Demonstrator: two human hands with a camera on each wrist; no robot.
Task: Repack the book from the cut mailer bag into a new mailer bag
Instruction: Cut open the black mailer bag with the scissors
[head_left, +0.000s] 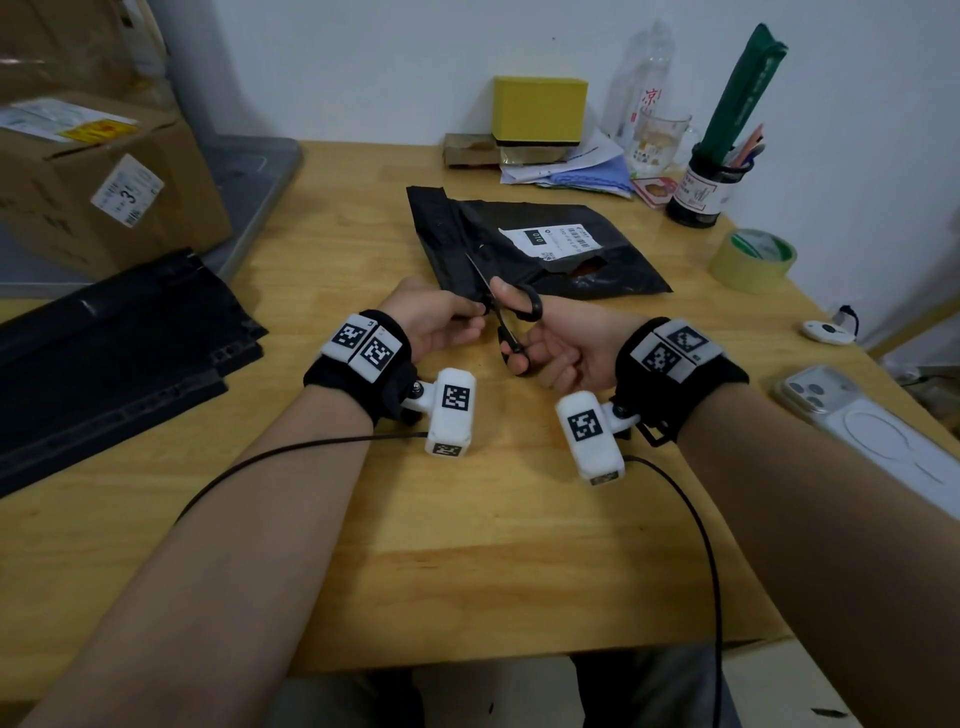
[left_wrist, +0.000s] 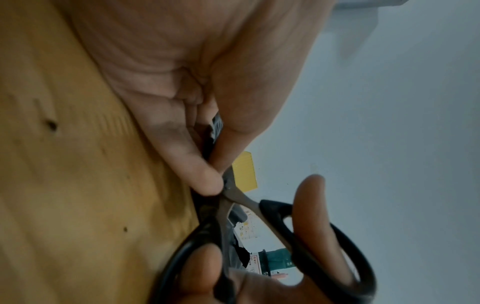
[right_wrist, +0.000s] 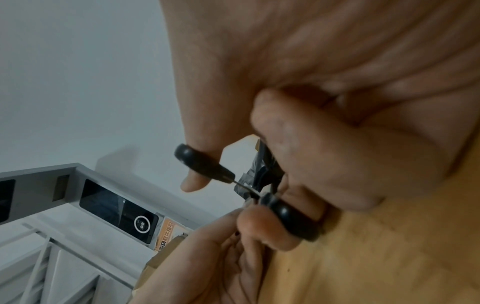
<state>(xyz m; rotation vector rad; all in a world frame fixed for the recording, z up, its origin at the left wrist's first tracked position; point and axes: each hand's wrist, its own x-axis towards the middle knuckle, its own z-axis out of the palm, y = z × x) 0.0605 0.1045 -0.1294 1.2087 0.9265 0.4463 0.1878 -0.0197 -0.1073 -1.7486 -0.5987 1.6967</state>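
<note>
A black mailer bag (head_left: 550, 228) with a white label lies mid-table; a tear near the label shows something brown, and the book is otherwise hidden inside. My left hand (head_left: 467, 317) pinches the bag's near left edge (left_wrist: 217, 127) between thumb and forefinger. My right hand (head_left: 519, 338) grips black-handled scissors (head_left: 511, 317), thumb and fingers through the loops (right_wrist: 291, 218). The blades point away along the pinched edge. A stack of new black mailer bags (head_left: 119, 343) lies flat at the left.
A cardboard box (head_left: 93, 182) on a grey bin (head_left: 249, 176) stands back left. A yellow box (head_left: 540, 111), papers, a glass mug (head_left: 660, 143) and a pen holder (head_left: 701, 187) line the back. A tape roll (head_left: 753, 260) and a phone (head_left: 872, 431) lie right.
</note>
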